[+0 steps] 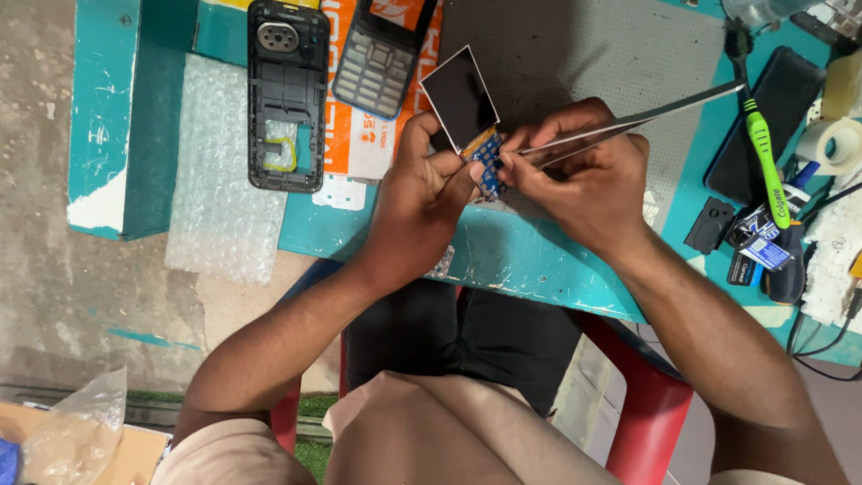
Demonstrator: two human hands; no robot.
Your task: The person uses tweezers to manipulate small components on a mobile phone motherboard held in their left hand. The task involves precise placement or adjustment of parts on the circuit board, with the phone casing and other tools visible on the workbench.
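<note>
Broadly, a teal workbench (539,260) fills the upper half of the frame, its paint scuffed and chipped, with a red plastic chair (642,404) below it at the lower centre. A grey work mat (628,54) lies on the bench at the upper centre right. A sheet of bubble wrap (211,171) hangs over the bench edge at the left, and an orange and white box (355,135) sits just beside it. On the bubble wrap and box lies a black phone back shell (287,94), open side up, with a round camera ring near its top. A keypad phone front (382,54) rests on the box at the upper centre. A dark phone (777,117) lies at the upper right, with a green toothbrush (763,144) across it and a roll of tape (831,144) near the right edge.

At the middle of the frame, over the mat's lower edge, the left hand (417,202) is closed around a small blue circuit board (487,162), thumb and fingers pinching it. A small dark screen (460,94) stands up from the board, tilted toward the upper left. The right hand (588,180) is closed on a pair of metal tweezers (628,121), whose tips meet the board while the long end points to the upper right.
</note>
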